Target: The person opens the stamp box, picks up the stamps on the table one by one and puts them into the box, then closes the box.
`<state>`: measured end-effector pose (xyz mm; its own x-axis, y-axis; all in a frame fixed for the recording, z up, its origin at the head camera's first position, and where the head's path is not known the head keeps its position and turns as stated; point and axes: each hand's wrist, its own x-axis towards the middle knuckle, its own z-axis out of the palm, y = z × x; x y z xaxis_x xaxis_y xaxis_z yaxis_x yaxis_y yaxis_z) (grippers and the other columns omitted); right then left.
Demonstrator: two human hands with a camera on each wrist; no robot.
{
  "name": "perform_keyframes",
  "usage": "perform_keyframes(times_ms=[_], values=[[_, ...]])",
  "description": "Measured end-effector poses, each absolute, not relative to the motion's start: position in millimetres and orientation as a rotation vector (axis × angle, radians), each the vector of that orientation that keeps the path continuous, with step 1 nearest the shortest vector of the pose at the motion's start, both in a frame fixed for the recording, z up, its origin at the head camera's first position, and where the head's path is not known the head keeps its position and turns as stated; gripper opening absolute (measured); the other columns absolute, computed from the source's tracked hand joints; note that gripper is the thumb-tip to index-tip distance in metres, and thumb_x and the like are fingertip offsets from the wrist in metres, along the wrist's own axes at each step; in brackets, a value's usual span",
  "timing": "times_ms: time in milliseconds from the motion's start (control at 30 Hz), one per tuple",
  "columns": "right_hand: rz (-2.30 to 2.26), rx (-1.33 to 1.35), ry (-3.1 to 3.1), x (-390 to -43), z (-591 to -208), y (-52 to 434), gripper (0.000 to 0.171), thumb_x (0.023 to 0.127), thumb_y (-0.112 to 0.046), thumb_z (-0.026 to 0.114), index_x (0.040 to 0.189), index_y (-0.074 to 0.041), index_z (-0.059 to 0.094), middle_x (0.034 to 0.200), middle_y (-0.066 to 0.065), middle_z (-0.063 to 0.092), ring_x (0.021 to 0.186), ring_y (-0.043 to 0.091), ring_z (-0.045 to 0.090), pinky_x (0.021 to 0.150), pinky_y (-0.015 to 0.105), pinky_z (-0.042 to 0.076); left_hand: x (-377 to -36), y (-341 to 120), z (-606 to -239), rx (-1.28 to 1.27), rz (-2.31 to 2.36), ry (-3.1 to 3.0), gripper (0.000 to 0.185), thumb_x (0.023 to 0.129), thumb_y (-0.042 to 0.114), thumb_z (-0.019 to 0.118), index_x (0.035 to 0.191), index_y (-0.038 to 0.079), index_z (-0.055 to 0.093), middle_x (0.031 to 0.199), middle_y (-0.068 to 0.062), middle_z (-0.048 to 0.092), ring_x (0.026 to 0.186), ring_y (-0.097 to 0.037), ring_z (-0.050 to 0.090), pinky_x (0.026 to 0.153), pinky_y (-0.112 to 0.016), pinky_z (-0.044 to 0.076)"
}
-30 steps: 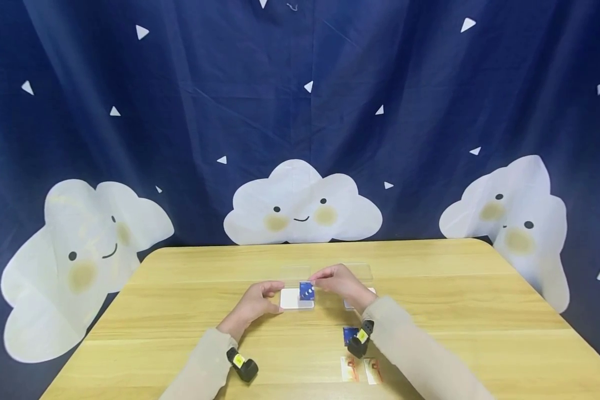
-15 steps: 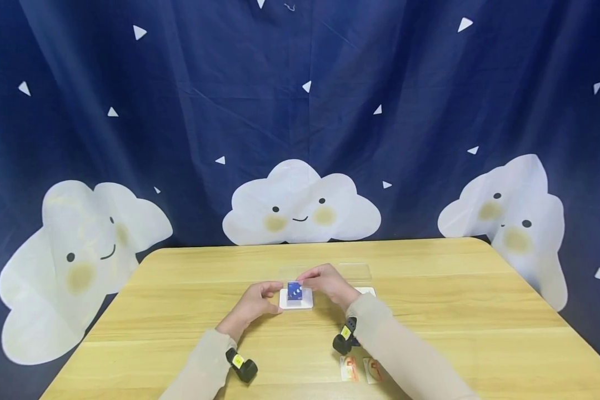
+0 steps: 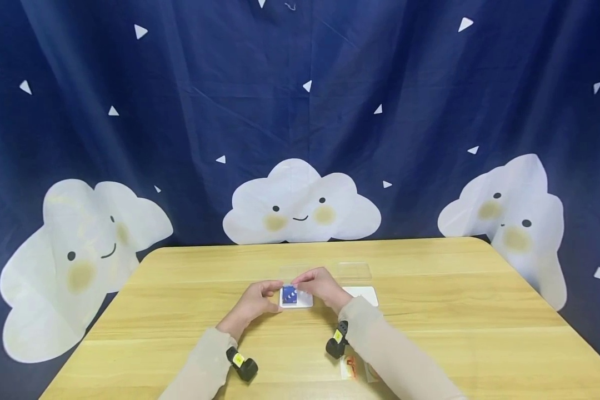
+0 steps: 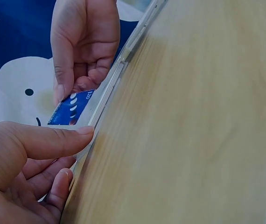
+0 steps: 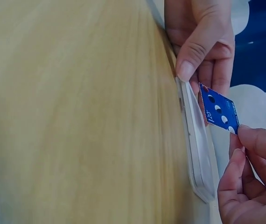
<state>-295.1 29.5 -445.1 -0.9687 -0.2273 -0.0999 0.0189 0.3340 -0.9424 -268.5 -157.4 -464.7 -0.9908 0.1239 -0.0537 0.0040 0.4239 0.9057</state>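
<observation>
A blue postage stamp [image 3: 289, 295] printed with a row of moon phases is pinched at its corner by my right hand [image 3: 322, 285]. It sits over the left part of a small clear case [image 3: 305, 300] with a white inside. In the right wrist view the stamp [image 5: 219, 108] slants above the case [image 5: 196, 151], its far edge low. My left hand [image 3: 252, 303] holds the case by its left end; the left wrist view has the thumb [image 4: 58, 141] on the near edge, the other fingers partly hidden behind it.
A second white-lined case [image 3: 364, 294] lies to the right, partly behind my right wrist, its clear lid [image 3: 354, 271] folded back. Two orange-and-white stamps [image 3: 348, 368] lie near the table's front, one mostly covered by my right sleeve [image 3: 395, 355]. A dark blue curtain [image 3: 300, 83] hangs behind the table.
My right hand has carried the blue stamp leftward and lowered it over the left part of the case. The left hand keeps its hold. My right forearm now covers the other blue stamp.
</observation>
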Motion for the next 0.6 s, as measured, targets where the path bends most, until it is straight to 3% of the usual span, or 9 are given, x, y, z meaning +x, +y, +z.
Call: perform_keyframes(times_ms=[333, 600], values=[[-1.686, -0.125, 2.418, -295.1, -450.3, 25.5, 0.009, 0.081, -0.004, 0.069, 0.088, -0.004, 0.074, 0.09, 0.006, 0.07, 0.083, 0.015, 0.058, 0.071, 0.024, 0.043, -269.4, -157.0, -465.9, 0.113, 1.627, 2.561, 0.059, 0.061, -0.008, 0.078, 0.118, 0.005, 0.065, 0.119, -0.008, 0.064, 0.101, -0.023, 0.052, 0.089, -0.039, 0.043], [-1.689, -0.153, 2.469, -290.1, -450.6, 23.3, 0.009, 0.079, -0.001, 0.068, 0.086, -0.004, 0.074, 0.091, 0.008, 0.07, 0.088, 0.018, 0.059, 0.08, 0.032, 0.045, -269.3, -157.2, -466.2, 0.11, 1.637, 2.553, 0.059, 0.061, -0.008, 0.077, 0.118, 0.004, 0.064, 0.119, -0.009, 0.064, 0.102, -0.024, 0.052, 0.09, -0.04, 0.042]])
